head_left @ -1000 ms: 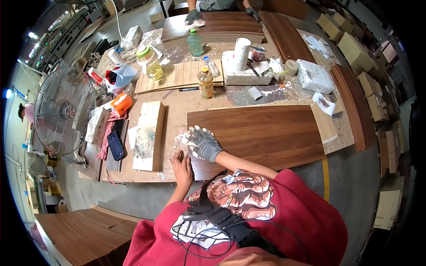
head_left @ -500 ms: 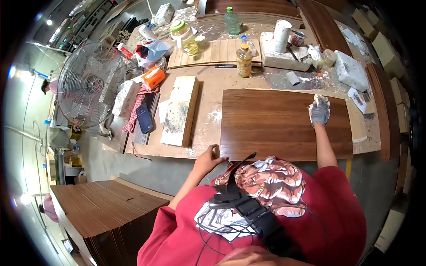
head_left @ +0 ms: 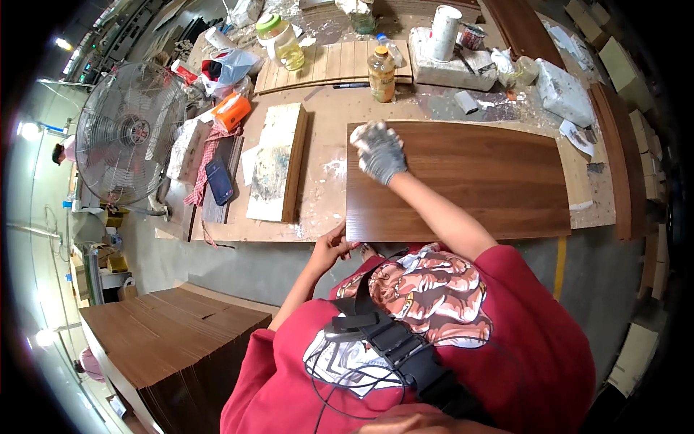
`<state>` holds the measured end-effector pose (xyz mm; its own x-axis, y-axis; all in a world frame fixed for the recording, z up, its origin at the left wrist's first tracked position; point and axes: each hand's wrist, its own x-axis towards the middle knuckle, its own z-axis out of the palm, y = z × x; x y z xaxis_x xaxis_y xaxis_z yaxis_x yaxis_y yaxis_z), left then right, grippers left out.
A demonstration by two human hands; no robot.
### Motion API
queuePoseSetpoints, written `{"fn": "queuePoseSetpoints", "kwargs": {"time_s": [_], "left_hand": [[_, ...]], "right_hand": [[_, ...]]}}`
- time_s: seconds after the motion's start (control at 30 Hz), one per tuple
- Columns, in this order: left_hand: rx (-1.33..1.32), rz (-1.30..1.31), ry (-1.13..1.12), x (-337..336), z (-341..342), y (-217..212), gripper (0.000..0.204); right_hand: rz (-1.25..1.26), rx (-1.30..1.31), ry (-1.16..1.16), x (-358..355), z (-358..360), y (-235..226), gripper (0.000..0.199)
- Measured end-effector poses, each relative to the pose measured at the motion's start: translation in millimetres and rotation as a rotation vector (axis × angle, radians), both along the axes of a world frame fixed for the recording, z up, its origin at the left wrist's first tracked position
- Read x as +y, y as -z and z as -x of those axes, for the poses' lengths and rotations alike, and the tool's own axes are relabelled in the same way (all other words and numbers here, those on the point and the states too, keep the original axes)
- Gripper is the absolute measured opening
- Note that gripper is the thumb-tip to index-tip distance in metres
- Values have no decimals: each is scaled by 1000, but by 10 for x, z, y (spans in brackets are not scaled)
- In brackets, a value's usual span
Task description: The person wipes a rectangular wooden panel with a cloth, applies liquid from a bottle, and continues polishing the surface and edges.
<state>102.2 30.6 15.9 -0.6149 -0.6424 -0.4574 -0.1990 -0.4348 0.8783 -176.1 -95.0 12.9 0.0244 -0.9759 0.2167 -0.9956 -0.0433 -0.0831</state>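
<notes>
A dark brown wood-grain board (head_left: 470, 181) lies flat along the table's near edge. My right hand (head_left: 383, 153), in a grey glove, presses on its far left part. The gloved fingers are closed on a whitish wad (head_left: 365, 134), too crumpled to tell its kind. My bare left hand (head_left: 332, 244) is at the board's near left corner, its fingers curled against the edge there. Part of the left fingers is hidden by the corner.
Left of the board rests a paint-stained wood block (head_left: 275, 163), with a phone (head_left: 219, 181) and a standing fan (head_left: 130, 130) beyond. An orange-capped bottle (head_left: 382, 74) and a white cylinder (head_left: 444, 35) stand behind. Stacked brown panels (head_left: 166, 325) are at lower left.
My right hand has swept from the board's right side to its far left part, with the whitish wad. My left hand stays by the near left corner. The view has shifted slightly.
</notes>
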Motion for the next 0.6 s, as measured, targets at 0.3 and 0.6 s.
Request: {"fn": "queuePoseSetpoints", "kwargs": {"time_s": [0.3, 0.6], "left_hand": [[-22, 87, -58, 54, -65, 99, 63], [-173, 307, -117, -311, -39, -158, 39]], "right_hand": [[-203, -208, -427, 1639, -122, -1, 58], [325, 97, 783, 2405, 2339, 215, 22]]}}
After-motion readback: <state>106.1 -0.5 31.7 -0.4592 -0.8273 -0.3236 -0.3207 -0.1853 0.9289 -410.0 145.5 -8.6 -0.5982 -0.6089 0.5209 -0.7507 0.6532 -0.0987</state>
